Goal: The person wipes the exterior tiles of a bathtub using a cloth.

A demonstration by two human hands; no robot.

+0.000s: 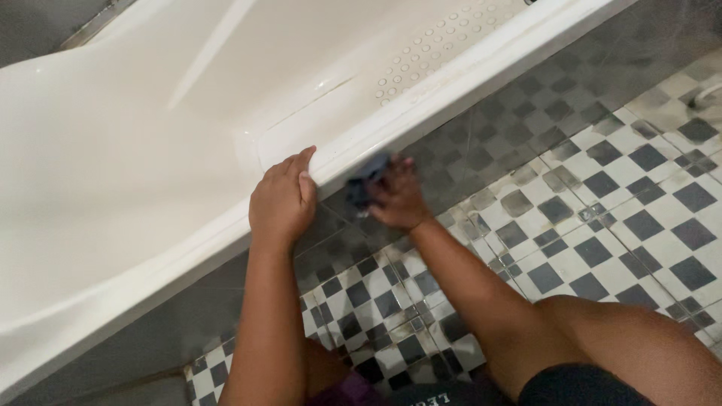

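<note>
My left hand (282,199) rests on the rim (451,83) of a white bathtub, fingers curled over its edge. Just to its right, my right hand (398,199) is closed on a small dark blue cloth (366,179) and presses it against the glossy grey side panel (519,113) of the tub, right under the rim. Both forearms reach up from the bottom of the view.
The tub's inside (150,135) has a patch of raised anti-slip dots (432,45). Below the panel lies a checkered floor of dark and white tiles (617,218), smeared with wet dirt. My bent knee (639,338) is at the lower right.
</note>
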